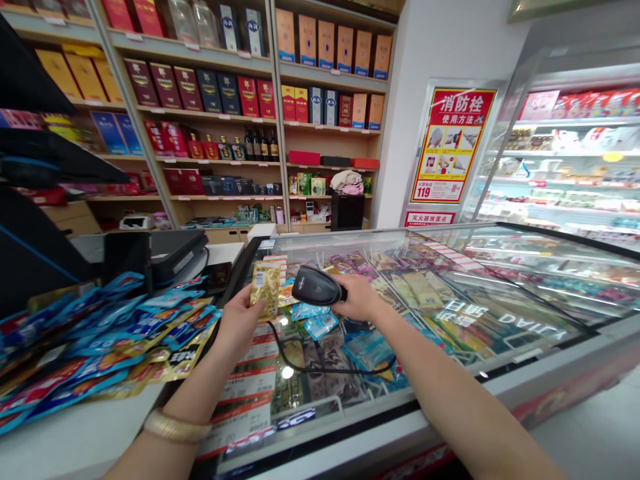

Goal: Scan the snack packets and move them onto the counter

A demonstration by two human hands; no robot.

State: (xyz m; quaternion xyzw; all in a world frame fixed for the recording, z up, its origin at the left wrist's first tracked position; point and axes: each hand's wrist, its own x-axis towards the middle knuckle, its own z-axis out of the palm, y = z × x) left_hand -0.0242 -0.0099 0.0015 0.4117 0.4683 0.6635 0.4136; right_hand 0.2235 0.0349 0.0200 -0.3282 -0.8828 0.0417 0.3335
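Foil pkt (265, 281) in L fingers (258, 308); rounded scanner (316, 287) in R fingers (352, 285).

"See anything left of the freezer (545, 377)?"
"Find packets (100, 360) heaped on the counter (75, 440)."
"And behind?"
"Spot shelves (279, 113), then, rightward, a poster (453, 147) on the wall (415, 40); farther right, a display fridge (565, 155)."
"Above the freezer?"
"Note a sachet (265, 280) left of a scanner (315, 285), with a cable (325, 371) nearer."

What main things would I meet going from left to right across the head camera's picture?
Pile of colourful packets, left hand, gold packet, black scanner, right hand, red poster.
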